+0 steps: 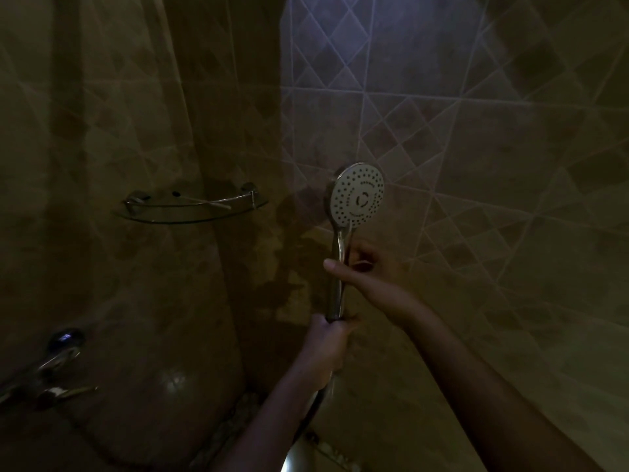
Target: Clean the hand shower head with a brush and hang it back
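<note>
The hand shower head [358,195] is held upright in front of the tiled wall, its round white spray face turned toward me. Its chrome handle [337,287] runs straight down from the face. My right hand [364,264] wraps the upper part of the handle, thumb across the front. My left hand [326,345] grips the handle's bottom end, where the dark hose [311,408] leaves downward. No brush shows in this dim view.
A glass corner shelf [194,207] with a chrome rail is mounted at left, with a small thin item lying on it. Chrome tap fittings [51,366] stick out at lower left. Tiled walls [476,165] close in on both sides.
</note>
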